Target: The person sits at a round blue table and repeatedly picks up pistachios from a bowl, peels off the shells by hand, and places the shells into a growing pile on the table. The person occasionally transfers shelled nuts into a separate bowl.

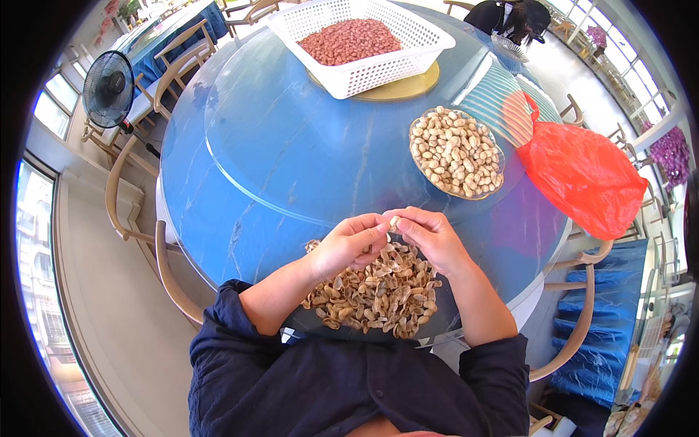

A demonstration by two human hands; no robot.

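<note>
Over a pile of broken peanut shells [377,297] at the table's near edge, my two hands meet at the fingertips. A pale peanut [394,223] is pinched between the thumb and fingers of my right hand [431,237]. The fingertips of my left hand [352,240] press against the same peanut from the other side. My left hand's other fingers curl inward, and what lies under them is partly hidden. Beyond my right hand, a glass bowl [416,164] with a scalloped rim is heaped with unshelled peanuts [458,150].
A white perforated plastic basket [382,77] of reddish peanut kernels [349,41] stands on the blue round table [284,158]. A red plastic bag [581,175] lies at the right edge. A person [505,19] leans at the far side. Wooden chairs [177,278] and a fan [109,87] surround it.
</note>
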